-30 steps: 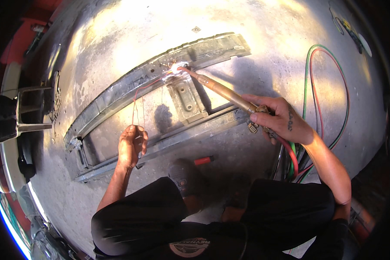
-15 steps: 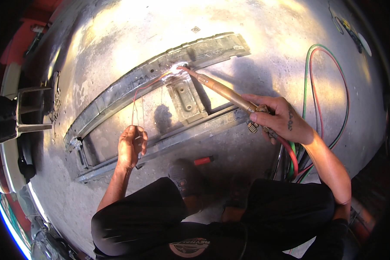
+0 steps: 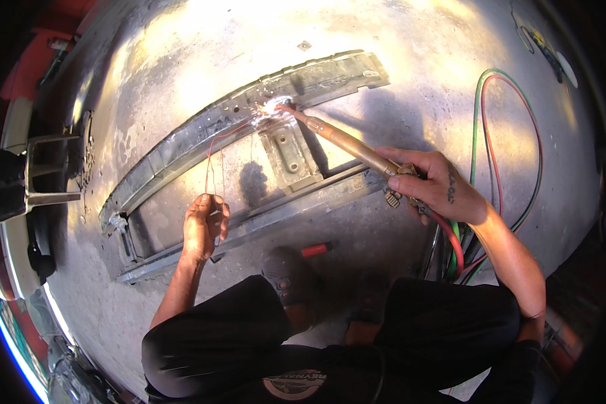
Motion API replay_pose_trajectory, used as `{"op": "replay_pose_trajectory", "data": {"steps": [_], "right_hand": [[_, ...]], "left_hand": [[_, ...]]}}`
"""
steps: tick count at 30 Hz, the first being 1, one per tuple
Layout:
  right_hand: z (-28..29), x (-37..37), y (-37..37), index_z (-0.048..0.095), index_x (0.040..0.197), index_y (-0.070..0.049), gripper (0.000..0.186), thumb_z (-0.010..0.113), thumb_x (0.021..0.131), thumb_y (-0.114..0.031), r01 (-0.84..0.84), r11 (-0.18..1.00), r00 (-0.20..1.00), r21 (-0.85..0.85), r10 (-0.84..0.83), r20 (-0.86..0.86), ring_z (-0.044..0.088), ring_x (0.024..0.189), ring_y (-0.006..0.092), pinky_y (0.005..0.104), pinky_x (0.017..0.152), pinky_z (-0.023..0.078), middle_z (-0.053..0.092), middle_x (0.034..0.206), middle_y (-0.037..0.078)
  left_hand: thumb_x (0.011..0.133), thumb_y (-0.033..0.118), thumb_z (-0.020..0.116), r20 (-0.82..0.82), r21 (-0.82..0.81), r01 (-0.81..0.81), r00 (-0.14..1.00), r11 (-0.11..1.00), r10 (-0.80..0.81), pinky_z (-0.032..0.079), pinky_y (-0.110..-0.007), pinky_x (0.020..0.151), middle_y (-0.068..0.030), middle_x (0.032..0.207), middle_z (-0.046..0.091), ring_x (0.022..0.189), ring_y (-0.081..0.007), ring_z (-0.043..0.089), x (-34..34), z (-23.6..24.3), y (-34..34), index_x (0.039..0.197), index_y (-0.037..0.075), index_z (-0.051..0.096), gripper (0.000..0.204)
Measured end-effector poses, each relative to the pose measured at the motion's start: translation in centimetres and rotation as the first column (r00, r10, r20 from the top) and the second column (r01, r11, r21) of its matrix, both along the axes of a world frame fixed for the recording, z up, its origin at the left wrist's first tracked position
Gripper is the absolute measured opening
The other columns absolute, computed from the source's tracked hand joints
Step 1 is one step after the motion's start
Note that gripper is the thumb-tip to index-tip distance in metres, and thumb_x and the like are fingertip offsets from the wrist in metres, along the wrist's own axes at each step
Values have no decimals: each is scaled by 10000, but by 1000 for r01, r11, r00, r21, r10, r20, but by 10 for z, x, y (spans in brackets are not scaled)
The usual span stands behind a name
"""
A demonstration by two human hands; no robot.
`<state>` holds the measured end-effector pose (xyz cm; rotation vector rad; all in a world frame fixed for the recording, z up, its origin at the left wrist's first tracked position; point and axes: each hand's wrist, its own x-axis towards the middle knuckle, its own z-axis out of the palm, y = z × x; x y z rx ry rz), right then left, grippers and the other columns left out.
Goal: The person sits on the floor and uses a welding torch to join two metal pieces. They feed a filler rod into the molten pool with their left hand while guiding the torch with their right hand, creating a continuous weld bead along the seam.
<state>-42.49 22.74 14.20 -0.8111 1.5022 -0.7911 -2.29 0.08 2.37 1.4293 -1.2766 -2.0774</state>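
Right hand (image 3: 432, 183) grips torch (image 3: 340, 139); left hand (image 3: 204, 225) pinches filler rod (image 3: 212, 156).

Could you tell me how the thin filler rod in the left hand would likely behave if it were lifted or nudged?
The filler rod looks wire-thin and already curves on its way from the left hand to the glowing joint, so it probably flexes and sways easily. It seems light for its length. The end near the torch flame is likely hot and softened, so it may bend there first.

I can't make out the torch tip (image 3: 281, 108) inside the glare on the metal frame (image 3: 202, 131); below the frame, my knees hide the hoses' (image 3: 454, 246) lower run.
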Motion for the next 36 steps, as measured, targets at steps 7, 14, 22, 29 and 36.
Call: {"op": "replay_pose_trajectory", "data": {"steps": [7,14,22,29,36], "right_hand": [[-1,0,0,493,1554,-31,538,621,1049,-165,6,1000,1000,-12,-6,13,630,554,92,244,466,489,591,810,0],[2,-1,-2,497,1548,-23,531,612,1050,-166,8,1000,1000,-5,-8,20,637,553,95,244,460,493,584,806,3],[2,-2,-2,499,1545,-16,530,605,1051,-173,30,1000,999,-1,-30,33,635,544,98,242,456,490,573,784,-2],[2,-2,-2,501,1545,-20,529,604,1050,-175,22,1000,1000,3,-22,17,635,540,95,243,454,488,569,772,-5],[5,-1,-4,500,1547,-23,529,603,1050,-173,20,1000,1000,12,-20,18,633,535,95,243,452,489,568,762,-4]], "left_hand": [[1126,401,453,3,7,-8,1000,1000,8,448,-282,452,-97,881,652,619,-161,578,0,0,0,1062,94,588,342],[1130,398,446,7,6,1,1000,1000,-1,457,-287,454,-102,884,656,617,-162,584,-2,1,0,1067,85,586,348],[1144,328,431,12,22,-56,998,998,56,452,-288,451,-103,842,672,593,-162,574,-7,5,1,1029,50,612,351],[1131,390,449,8,3,0,1000,1000,0,451,-286,452,-98,882,659,610,-161,583,-2,0,-1,1060,90,589,339],[1144,329,428,-4,21,-54,999,998,54,453,-290,446,-107,839,674,582,-164,573,-6,4,1,1026,47,615,358]]}}
